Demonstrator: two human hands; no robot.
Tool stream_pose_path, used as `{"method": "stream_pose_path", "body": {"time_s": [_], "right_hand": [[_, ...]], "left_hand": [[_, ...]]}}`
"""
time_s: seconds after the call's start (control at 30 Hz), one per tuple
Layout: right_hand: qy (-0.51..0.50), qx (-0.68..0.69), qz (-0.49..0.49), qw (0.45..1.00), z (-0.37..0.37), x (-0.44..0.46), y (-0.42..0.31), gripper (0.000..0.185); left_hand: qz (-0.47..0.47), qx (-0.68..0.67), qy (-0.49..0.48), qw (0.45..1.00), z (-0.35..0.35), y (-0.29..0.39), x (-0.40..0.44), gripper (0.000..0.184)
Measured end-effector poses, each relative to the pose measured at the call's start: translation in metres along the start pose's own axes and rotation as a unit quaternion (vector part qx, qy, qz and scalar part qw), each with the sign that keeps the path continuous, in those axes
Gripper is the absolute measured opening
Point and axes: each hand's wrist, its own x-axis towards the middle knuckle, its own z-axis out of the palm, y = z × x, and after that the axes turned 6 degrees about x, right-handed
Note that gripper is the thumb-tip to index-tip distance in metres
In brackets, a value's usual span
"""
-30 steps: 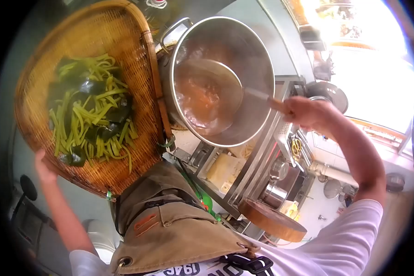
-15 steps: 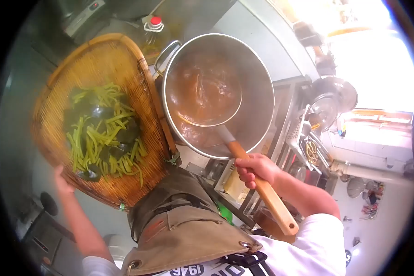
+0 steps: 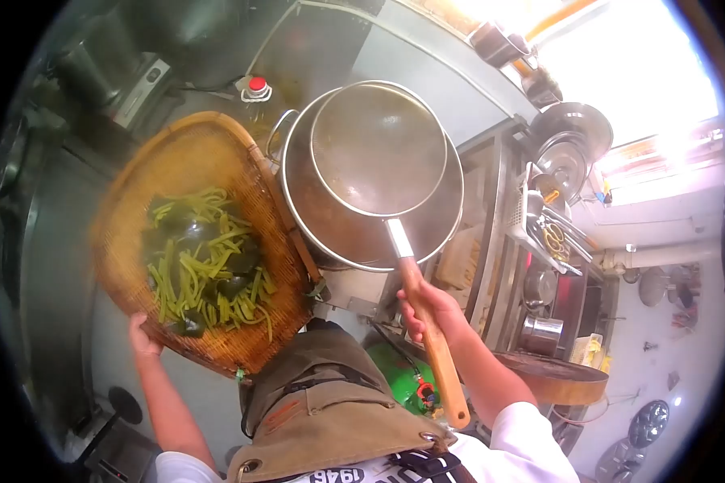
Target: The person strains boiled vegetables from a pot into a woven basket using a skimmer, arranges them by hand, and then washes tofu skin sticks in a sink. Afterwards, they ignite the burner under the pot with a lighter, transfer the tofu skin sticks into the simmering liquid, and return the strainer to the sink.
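1. Bright window (image 3: 628, 80) at 2 o'clock lights a cluttered kitchen; white utensil rack (image 3: 519, 216) at 3, red-capped bottle (image 3: 257, 84) at 11.
2. Metal pot (image 3: 451, 197), 12 o'clock, has the round head of a long-handled scoop (image 3: 379, 149) over its mouth, prob. so drips land inside. Mesh or solid: can't tell.
3. R. hand (image 3: 443, 310), approx. 4:30, wraps curled fingers round the wooden handle (image 3: 431, 330), clear of the rim, likely to dodge heat & balance the wide head.
4. Woven basket (image 3: 129, 241), 9 o'clock, close by the pot, bears green stalks (image 3: 187, 274) & dark pieces (image 3: 192, 229); spread flat, presumably, by its shallow shape.
5. L. hand (image 3: 144, 334), 8 o'clock, grips the basket's outer edge, apparently steadying it opp. the apron (image 3: 322, 419). Finger spacing partly hidden; can't tell.
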Motion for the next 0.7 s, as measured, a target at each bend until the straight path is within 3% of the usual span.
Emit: {"method": "stream_pose_path", "body": {"time_s": [0.07,0.13,0.17,0.23,0.27,0.37,0.43,0.57,0.6,0.7], "right_hand": [[0.02,0.075,-0.004,0.997,0.002,0.005,0.009,0.044],[0.019,0.133,-0.009,0.991,-0.02,0.023,0.033,0.054],[0.177,0.003,0.016,0.984,-0.001,0.028,0.035,0.055],[0.136,-0.077,-0.096,0.983,-0.04,0.065,0.094,0.051],[0.137,-0.187,-0.13,0.964,-0.038,0.08,0.112,0.049],[0.123,-0.324,-0.175,0.922,-0.007,0.118,0.136,0.055],[0.056,-0.371,-0.182,0.909,0.011,0.141,0.135,0.059],[-0.04,-0.237,-0.059,0.969,0.01,0.198,0.127,0.051],[0.023,-0.266,-0.039,0.963,0.028,0.195,0.121,0.051],[0.001,-0.228,-0.059,0.972,0.04,0.213,0.13,0.051]], "left_hand": [[0.022,0.023,-0.033,0.999,0.028,0.002,-0.018,0.043],[0.031,0.039,-0.051,0.997,0.01,0.003,-0.008,0.041],[0.031,0.042,-0.051,0.997,-0.016,-0.009,0.011,0.039],[-0.002,-0.029,-0.03,0.999,-0.029,-0.014,0.031,0.037],[-0.006,-0.011,-0.048,0.999,-0.021,-0.005,0.025,0.04],[-0.044,0.02,-0.09,0.995,0.023,0.023,0.003,0.05],[-0.037,0.027,-0.133,0.99,0.031,0.037,0.006,0.054],[-0.054,0.047,-0.217,0.974,0.033,0.056,0.027,0.054],[-0.057,0.054,-0.221,0.972,0.033,0.054,0.03,0.054],[-0.06,0.061,-0.233,0.969,0.026,0.061,0.045,0.052]]}}
